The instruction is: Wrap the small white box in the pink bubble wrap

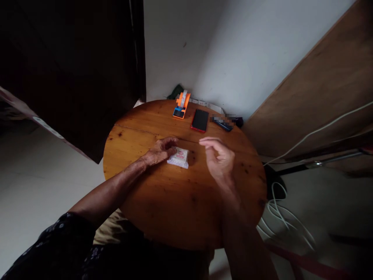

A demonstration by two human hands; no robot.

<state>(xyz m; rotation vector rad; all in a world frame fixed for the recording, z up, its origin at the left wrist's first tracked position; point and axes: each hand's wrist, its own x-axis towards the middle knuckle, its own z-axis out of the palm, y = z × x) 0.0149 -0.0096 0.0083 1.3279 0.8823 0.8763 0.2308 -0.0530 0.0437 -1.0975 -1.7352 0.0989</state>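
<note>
A small white wrapped packet (178, 156) with red print lies on the round wooden table (175, 202), its clear crimped wrapper end facing me. My left hand (159, 151) is at the packet's left edge, thumb against it and fingers bent around its far corner. To the right, apart from the packet, my right hand (220, 157) is raised over the table. Its fingers are bent over and point left, with a gap to the thumb, and I see nothing in them; the hand is slightly blurred.
An orange and blue tape dispenser (182, 105), a red-edged phone (199, 120) and a dark, partly pixelated object (223, 123) are at the table's far side, by the white wall (186, 50). White cables (281, 212) trail on the floor at the right.
</note>
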